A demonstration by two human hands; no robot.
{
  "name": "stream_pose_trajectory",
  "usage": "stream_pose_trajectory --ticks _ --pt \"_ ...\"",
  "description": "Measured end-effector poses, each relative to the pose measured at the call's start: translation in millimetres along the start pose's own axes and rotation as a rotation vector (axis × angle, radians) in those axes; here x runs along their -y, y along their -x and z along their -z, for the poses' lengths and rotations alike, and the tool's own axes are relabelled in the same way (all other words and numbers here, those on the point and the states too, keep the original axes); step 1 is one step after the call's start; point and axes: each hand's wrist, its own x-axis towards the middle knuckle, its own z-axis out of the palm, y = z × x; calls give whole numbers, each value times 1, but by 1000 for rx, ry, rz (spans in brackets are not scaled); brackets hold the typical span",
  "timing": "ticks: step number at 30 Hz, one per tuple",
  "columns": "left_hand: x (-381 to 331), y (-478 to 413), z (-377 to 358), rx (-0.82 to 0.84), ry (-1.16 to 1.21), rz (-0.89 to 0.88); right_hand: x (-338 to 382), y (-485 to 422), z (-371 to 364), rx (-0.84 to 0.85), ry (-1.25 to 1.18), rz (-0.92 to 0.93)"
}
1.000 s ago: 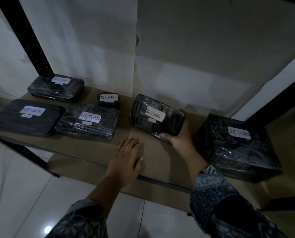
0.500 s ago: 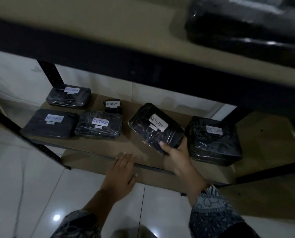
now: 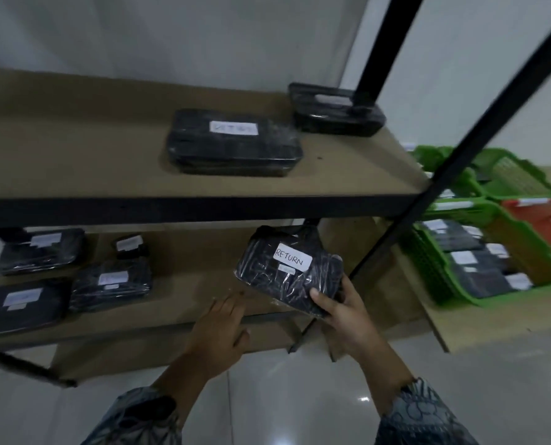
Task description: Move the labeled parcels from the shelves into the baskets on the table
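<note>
So your right hand (image 3: 341,313) had its grip wrapped on the RETURN parcel (image 3: 287,277), tilted up over the right end of the lower shelf (image 3: 187,281). Your left hand (image 3: 222,326) was wide open, fingers spread, by the shelf's near edge.

The floor (image 3: 300,396) has big, shiny, pale tiles with thin dark lines between them. A small bright spot of light (image 3: 363,399) shines on the floor. A plain white wall (image 3: 171,33) stands at the far side of the floor.
</note>
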Motion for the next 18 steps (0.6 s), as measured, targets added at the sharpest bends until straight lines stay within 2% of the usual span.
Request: stream_pose_trajectory --ticks 11,18 --pt "-171 -71 -26 35 -41 -160 57 63 204 -165 -53 84" --pt "-280 -144 -55 -11 -8 -258 98 70 310 -307 -103 184"
